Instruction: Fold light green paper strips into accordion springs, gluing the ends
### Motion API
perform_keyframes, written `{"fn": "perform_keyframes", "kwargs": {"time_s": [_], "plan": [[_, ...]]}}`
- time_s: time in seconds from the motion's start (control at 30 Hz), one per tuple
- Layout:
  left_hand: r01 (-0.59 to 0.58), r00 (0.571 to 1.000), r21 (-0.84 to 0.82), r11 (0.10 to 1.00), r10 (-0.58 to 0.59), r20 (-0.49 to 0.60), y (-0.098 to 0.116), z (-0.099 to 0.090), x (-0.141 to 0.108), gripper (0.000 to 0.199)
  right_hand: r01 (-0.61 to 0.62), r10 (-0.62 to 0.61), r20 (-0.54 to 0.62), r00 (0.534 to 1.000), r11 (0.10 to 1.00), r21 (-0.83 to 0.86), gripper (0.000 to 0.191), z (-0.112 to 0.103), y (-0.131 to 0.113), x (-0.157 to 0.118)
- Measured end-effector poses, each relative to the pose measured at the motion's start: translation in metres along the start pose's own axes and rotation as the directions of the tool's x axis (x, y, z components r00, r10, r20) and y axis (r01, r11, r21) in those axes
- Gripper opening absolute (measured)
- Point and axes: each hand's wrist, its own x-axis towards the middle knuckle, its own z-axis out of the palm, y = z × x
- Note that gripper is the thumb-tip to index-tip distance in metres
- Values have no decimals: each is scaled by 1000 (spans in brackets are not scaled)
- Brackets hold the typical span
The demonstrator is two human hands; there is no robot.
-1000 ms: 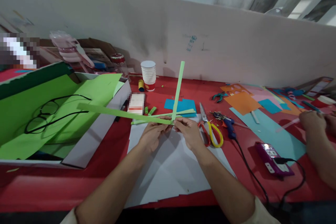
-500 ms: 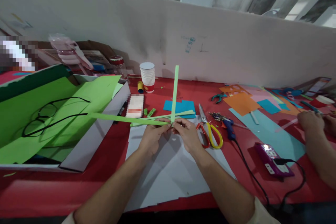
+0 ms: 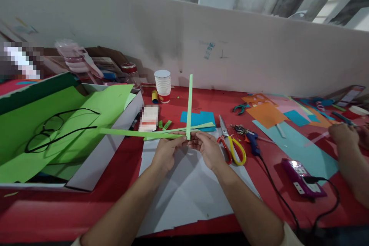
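Observation:
Two light green paper strips meet at a right angle between my hands. One upright paper strip [image 3: 189, 103] points away from me, and the other paper strip [image 3: 138, 133] runs left to the box. My left hand [image 3: 167, 152] pinches the strips near their corner with thumb and fingers. At the right side of that corner, my right hand [image 3: 207, 147] has its fingers curled against the strip ends, with the thumb off the front of the strip. More green strips [image 3: 204, 126] lie just behind, above white paper sheets [image 3: 184, 188] and beside blue paper [image 3: 206, 117].
Right of my hands lie scissors [image 3: 230, 142], a glue gun [image 3: 253, 142] and a purple corded device [image 3: 304, 178]. Left stands a white box [image 3: 98, 161] with green sheets and glasses [image 3: 54, 125]. Paper cups [image 3: 163, 84] stand behind. Another person's hand [image 3: 343, 136] is far right.
The upright strip has tilted slightly left and its top has shifted left. My right thumb has moved off the corner, so more of the strip end shows.

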Motion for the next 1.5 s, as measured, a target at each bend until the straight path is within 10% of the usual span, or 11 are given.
{"fn": "perform_keyframes", "kwargs": {"time_s": [0.37, 1.5], "plan": [[-112, 993, 85, 990, 107, 58, -4, 0, -3, 16, 103, -104, 6, 995, 969, -226, 15, 4, 5, -3], [-31, 990, 100, 994, 17, 142, -1, -6, 3, 19, 62, -63, 2, 998, 977, -205, 17, -6, 12, 3]]}}
